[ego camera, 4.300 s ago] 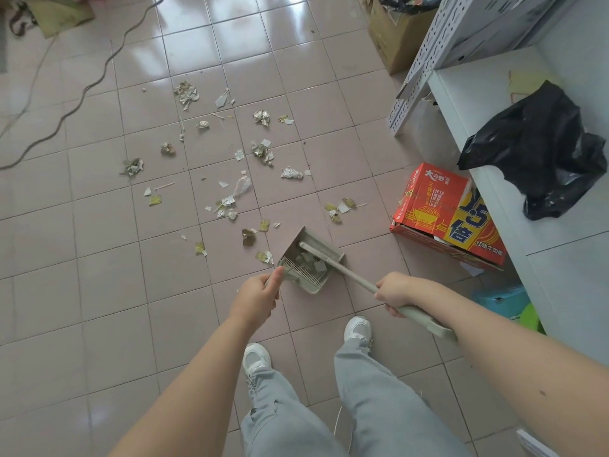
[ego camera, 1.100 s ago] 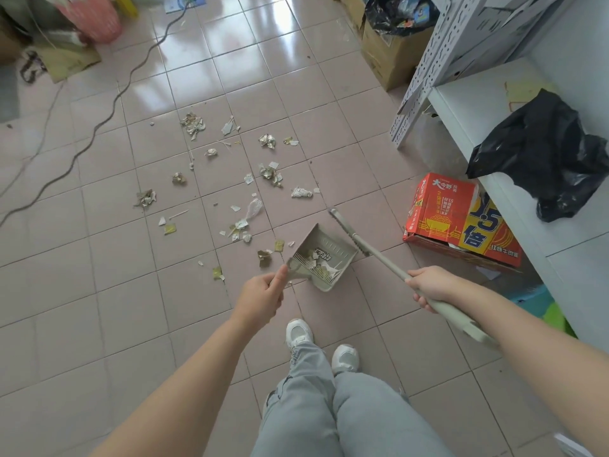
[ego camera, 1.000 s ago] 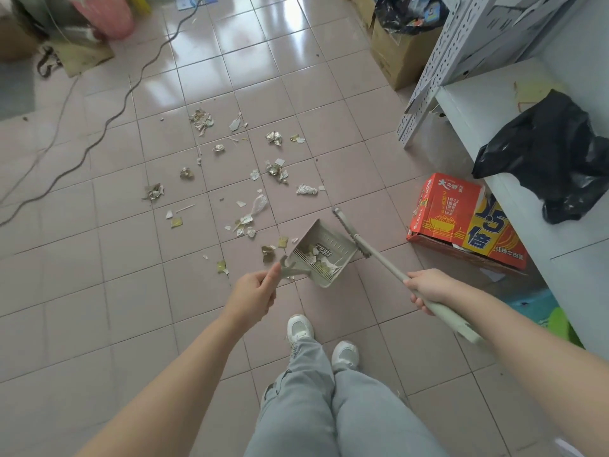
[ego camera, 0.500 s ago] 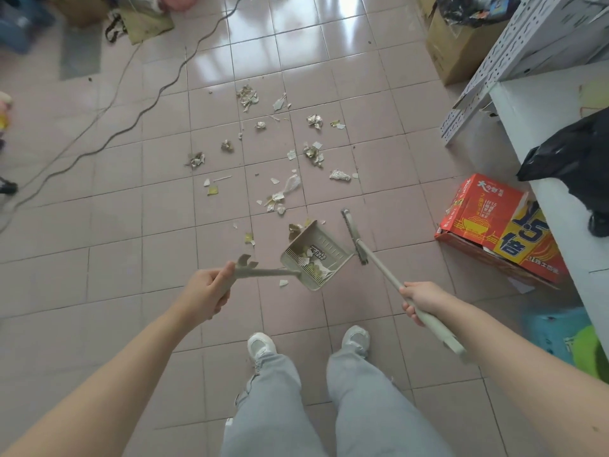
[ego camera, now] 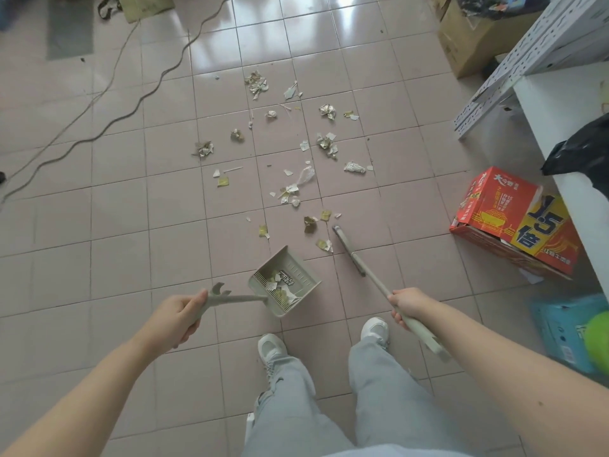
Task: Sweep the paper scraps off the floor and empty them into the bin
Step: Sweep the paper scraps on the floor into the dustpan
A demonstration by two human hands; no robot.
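Note:
Paper scraps (ego camera: 298, 166) lie scattered over the pink tiled floor ahead of me. My left hand (ego camera: 179, 316) grips the long handle of a beige dustpan (ego camera: 285, 280), which holds several scraps and sits just in front of my feet. My right hand (ego camera: 407, 305) is closed around the beige broom handle (ego camera: 379, 285); the broom head (ego camera: 347, 249) rests on the floor to the right of the dustpan, next to the nearest scraps. No bin is clearly in view.
A red and yellow carton (ego camera: 514, 222) stands on the floor at the right, beside a white shelf (ego camera: 560, 103) with a black bag (ego camera: 583, 153). A cardboard box (ego camera: 468, 37) sits at the far right. Cables (ego camera: 108, 94) run across the floor at the left. A blue item (ego camera: 566, 328) lies near right.
My left hand has slid back from the dustpan's body to the end of its handle. The broom head has moved from inside the pan to the floor on its right; the view shifted left.

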